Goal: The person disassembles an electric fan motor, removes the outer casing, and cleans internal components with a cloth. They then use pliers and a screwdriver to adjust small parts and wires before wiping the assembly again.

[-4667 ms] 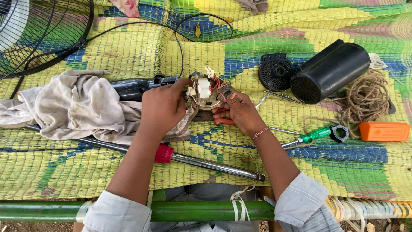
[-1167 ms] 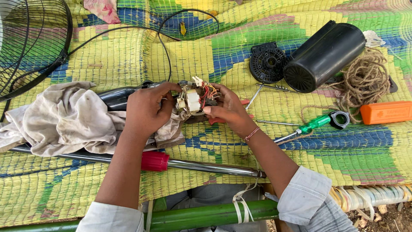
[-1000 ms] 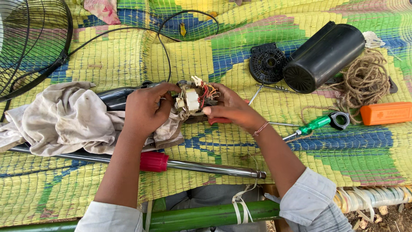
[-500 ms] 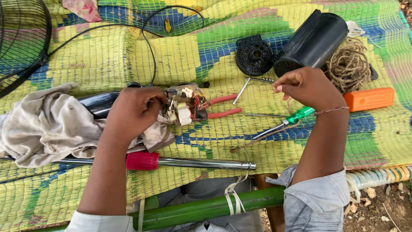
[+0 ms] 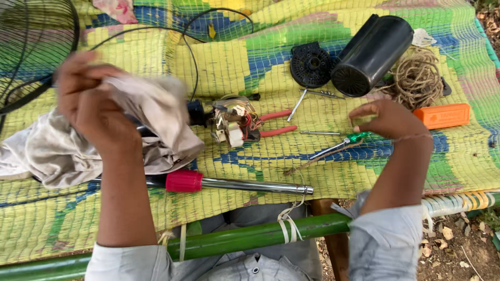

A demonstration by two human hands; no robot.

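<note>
Fingers (image 5: 364,112) above screwdriver (image 5: 344,143) — pliers (image 5: 276,123), motor (image 5: 234,122) beside

Mat (image 5: 260,57): yellow, green, blue woven checks. Cloth (image 5: 151,112) dirty beige. Pliers (image 5: 276,122) red-handled. Screwdriver (image 5: 344,143) green. Far-right box (image 5: 442,115) orange. Housing (image 5: 372,54) black.

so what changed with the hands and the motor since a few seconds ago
Both hands let go of the motor, which now lies on the mat. The left hand lifted the cloth; the right hand moved right, above the green screwdriver. The black housing, twine and rod stayed put.
</note>
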